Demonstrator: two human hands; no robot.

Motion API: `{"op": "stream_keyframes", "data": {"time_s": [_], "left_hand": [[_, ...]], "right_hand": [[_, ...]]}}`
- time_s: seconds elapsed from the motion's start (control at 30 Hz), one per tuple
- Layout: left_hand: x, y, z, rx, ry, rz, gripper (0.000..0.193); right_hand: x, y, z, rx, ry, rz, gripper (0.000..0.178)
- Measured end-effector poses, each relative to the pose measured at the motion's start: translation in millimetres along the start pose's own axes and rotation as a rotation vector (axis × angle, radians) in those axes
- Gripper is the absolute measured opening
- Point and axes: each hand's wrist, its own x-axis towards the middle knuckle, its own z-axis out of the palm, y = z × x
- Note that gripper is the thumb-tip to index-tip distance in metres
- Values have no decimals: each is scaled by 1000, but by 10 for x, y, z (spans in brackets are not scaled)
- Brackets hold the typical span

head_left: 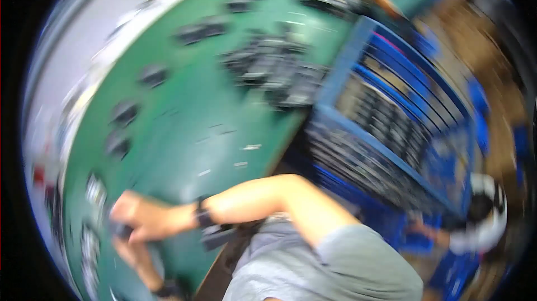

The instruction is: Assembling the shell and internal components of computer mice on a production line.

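My right hand [140, 218] reaches across to the left side of the green table, its fingers closed around a small dark rounded part [121, 230]. Just below it is my left hand [128, 249], close against the same part. Motion blur smears its fingers, so its grip does not show. Both wrists wear dark bands. A pale silvery piece [96, 190] lies just beyond my hands, near the table's far-left edge. By my right forearm, at the near table edge, is a dark boxy object [217, 237].
Dark parts [124, 112] line the left edge of the green table [184, 155]. A heap of black and grey parts [271, 66] lies farther up. Right of the table stands a blue crate [386, 153] holding rows of dark parts. One person [484, 225] is at lower right, another at the top.
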Motion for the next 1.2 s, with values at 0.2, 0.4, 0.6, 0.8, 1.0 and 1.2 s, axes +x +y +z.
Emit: {"op": "stream_keyframes", "data": {"time_s": [0.2, 0.4, 0.6, 0.8, 1.0, 1.2], "left_hand": [[-141, 144, 368, -101, 364, -320, 36], [-151, 30, 722, -585, 260, -90, 40], [-142, 59, 778, -702, 334, -146, 49], [-124, 303, 718, -581, 249, -220, 59], [-144, 60, 730, -548, 230, -210, 72], [-175, 311, 768, -588, 164, -159, 61]], "right_hand": [[31, -343, -122, -294, -167, 75, 57], [-4, -549, -278, -284, -215, 224, 57], [0, -422, -293, -284, -260, 295, 53], [31, -340, -282, -281, -236, 316, 51], [11, -384, -266, -317, -216, 333, 50], [7, -395, -273, -370, -199, 344, 52]]}}
